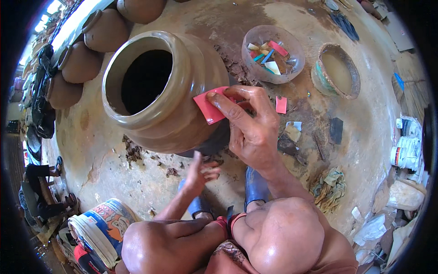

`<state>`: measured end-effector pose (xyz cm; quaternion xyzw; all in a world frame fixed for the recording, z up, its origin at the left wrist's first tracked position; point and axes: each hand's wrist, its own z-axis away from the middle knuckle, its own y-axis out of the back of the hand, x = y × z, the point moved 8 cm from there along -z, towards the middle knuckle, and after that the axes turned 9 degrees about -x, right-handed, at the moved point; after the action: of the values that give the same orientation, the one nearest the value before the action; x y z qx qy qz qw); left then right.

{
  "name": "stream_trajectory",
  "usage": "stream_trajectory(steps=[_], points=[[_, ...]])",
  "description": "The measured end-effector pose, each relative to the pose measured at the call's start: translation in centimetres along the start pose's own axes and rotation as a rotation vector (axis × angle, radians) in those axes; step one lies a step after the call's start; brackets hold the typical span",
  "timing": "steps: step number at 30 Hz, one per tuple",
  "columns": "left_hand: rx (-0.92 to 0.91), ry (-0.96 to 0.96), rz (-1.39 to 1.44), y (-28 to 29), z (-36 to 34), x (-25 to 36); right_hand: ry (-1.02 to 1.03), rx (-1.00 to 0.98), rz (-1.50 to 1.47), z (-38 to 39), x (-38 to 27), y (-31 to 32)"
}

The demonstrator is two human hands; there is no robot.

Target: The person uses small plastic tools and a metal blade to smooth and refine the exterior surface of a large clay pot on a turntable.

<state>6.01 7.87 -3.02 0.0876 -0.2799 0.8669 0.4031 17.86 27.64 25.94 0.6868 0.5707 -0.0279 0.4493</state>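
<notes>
A large wet clay pot with a wide round mouth stands in front of me, its opening tilted toward the left of the view. My right hand pinches a flat red scraper between thumb and fingers. The scraper lies against the pot's shoulder, on its right side. My left hand is just below the pot's near side, fingers apart and holding nothing. Part of the pot's lower body is hidden behind my right hand.
A clear plastic bowl holds several coloured pieces. Beside it stands a tub of muddy water. A small red piece, a dark block and a crumpled cloth lie rightward. Clay pots line the left; a bucket stands lower left.
</notes>
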Motion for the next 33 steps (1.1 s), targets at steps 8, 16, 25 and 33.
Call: stream_trajectory(steps=[8,16,25,33], points=[[0.438,-0.476,0.13,7.6,-1.7,7.3,0.007,-0.011,-0.01,-0.6,-1.2,-0.8],[0.138,-0.244,0.043,7.0,-1.0,6.5,0.007,-0.024,-0.017,-0.7,-1.2,0.0],[-0.077,-0.147,-0.014,3.1,-1.9,1.4,0.008,-0.021,-0.04,-0.3,-1.5,0.2],[0.296,-0.478,0.107,14.7,-2.5,9.5,0.021,-0.051,-0.035,-0.7,-2.0,0.0]])
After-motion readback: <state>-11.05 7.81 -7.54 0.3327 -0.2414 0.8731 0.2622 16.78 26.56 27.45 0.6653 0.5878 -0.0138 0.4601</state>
